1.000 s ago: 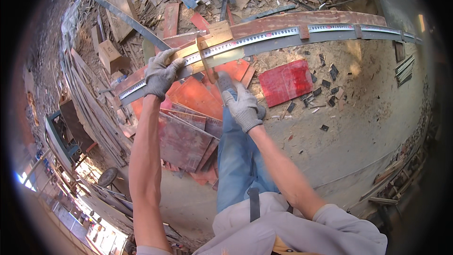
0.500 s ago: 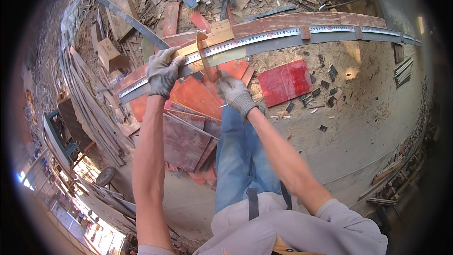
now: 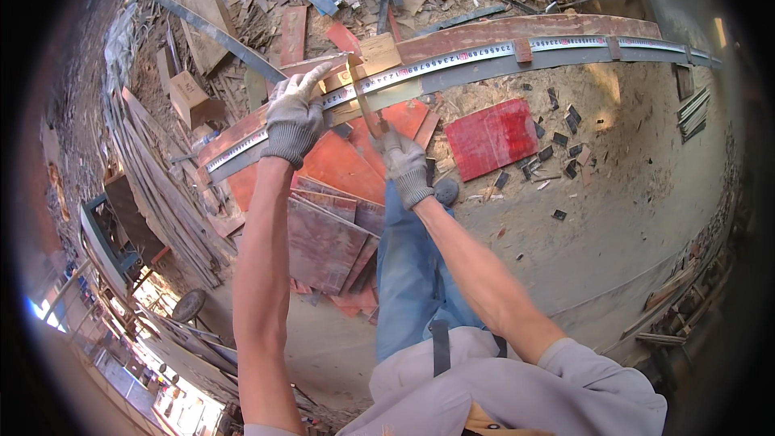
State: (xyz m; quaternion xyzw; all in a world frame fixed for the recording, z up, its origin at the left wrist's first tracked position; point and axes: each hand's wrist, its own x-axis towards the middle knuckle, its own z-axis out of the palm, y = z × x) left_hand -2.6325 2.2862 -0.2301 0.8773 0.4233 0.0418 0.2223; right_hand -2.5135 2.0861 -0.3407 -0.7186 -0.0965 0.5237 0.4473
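Note:
A long reddish-brown wooden beam (image 3: 529, 31) runs across in front of me, with a white measuring strip (image 3: 476, 56) along its near side. My right hand (image 3: 401, 157), in a grey work glove, is closed round the lower end of a rusty, curved, blade-like tool (image 3: 361, 95). That tool stands across the strip, its upper end at a pale wood block (image 3: 379, 52). My left hand (image 3: 296, 113), also gloved, lies over the strip left of the tool. Its fingers stretch toward the beam's top, and the palm side is hidden.
Orange-red panels (image 3: 347, 165) lie stacked beneath the beam, beside my legs. A bright red panel (image 3: 491, 139) and small dark scraps (image 3: 571, 119) lie on the dusty ground to the right. Wood offcuts fill the far side; a cardboard box (image 3: 192, 98) stands at left.
My left hand has slid slightly right and its fingers have straightened. The curved tool has tilted and shifted a little right along the strip, still in my right hand.

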